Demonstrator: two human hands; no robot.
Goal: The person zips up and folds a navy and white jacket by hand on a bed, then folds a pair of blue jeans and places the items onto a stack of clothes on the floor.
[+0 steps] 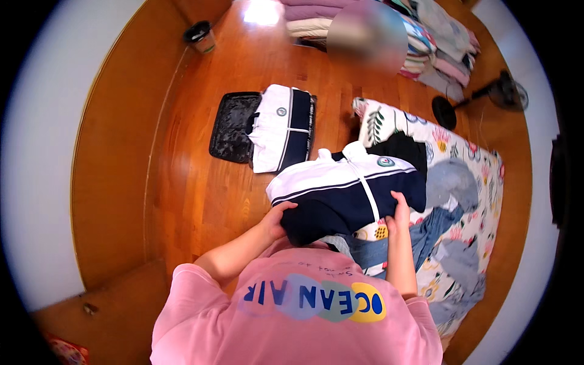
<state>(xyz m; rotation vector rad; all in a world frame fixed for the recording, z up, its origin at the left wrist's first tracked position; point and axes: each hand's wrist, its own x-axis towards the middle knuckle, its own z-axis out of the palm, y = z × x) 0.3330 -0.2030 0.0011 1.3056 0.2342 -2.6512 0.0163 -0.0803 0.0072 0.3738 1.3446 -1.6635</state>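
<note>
Both my hands hold a white and navy zip jacket [335, 185] in front of my body. It is partly folded, with its collar away from me and a round emblem on the white part. My left hand [276, 222] grips the dark fabric at the left, with the thumb on top. On the other side, my right hand [399, 213] holds the navy part near the white zip, its fingers partly hidden under the cloth. Ahead on the floor, a similar folded white and navy jacket [272, 130] lies on one half of an open black suitcase [233, 130].
At the right is a bed or low table with a flower-print cover [374, 119], bearing a black garment [404, 147], jeans [431, 232] and grey clothes [456, 182]. A black fan [502, 91] stands beyond. Stacked bedding [310, 20] lies at the back, a bin [200, 37] back left.
</note>
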